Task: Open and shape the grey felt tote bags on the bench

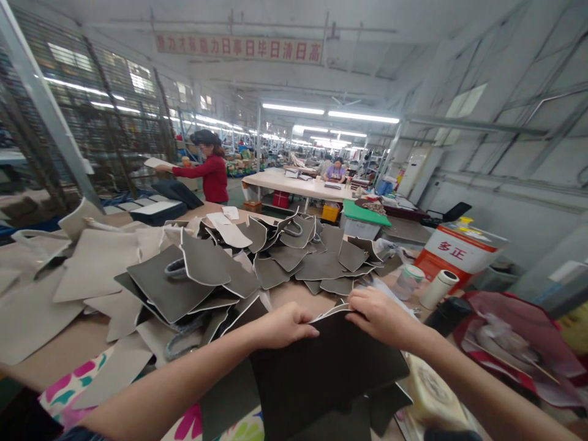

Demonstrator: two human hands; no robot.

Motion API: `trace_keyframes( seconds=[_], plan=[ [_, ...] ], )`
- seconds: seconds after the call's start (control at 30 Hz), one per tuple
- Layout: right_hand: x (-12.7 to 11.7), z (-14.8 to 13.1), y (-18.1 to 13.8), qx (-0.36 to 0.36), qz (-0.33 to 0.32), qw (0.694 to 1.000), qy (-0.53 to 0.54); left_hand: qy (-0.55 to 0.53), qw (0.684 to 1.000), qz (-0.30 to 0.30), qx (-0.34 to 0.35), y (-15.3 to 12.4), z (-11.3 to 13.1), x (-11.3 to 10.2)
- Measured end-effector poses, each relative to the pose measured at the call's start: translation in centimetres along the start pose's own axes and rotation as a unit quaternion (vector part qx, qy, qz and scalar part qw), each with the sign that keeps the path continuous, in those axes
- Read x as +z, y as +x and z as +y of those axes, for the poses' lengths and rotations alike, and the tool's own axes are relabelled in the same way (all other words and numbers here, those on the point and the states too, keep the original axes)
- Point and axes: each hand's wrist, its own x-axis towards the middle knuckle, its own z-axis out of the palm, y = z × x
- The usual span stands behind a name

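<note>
Both my hands grip the upper edge of a dark grey leather panel [321, 367] that hangs toward me. My left hand [285, 324] is closed on the edge, thumb pointing right. Just right of it, my right hand [374, 312] pinches the same edge with its fingers over the top. Pale cut edges show between the two hands. More dark panels lie beneath the held one, near my lap. Beyond my hands spreads a loose heap of dark grey panels [202, 263], some with grey looped handles.
Beige panels [101, 257] cover the table's left side. At right stand a red and white can [459, 251], a white bottle [438, 289], a lidded clear cup [408, 282] and a black bottle [448, 315]. A person in red [211, 174] holds a pale sheet at back left.
</note>
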Motion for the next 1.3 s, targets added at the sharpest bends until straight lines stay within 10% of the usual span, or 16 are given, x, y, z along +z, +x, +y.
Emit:
trace_keyframes(
  seconds=[0.73,1.3],
  plan=[
    [-0.3,-1.0,-0.6,0.011,0.012,0.989,0.149,0.116,0.991,0.067,0.001,0.2,1.7,1.0],
    [0.8,-2.9,-0.2,0.013,-0.006,0.998,0.057,0.196,0.971,0.130,0.037,1.2,1.9,2.6]
  ],
)
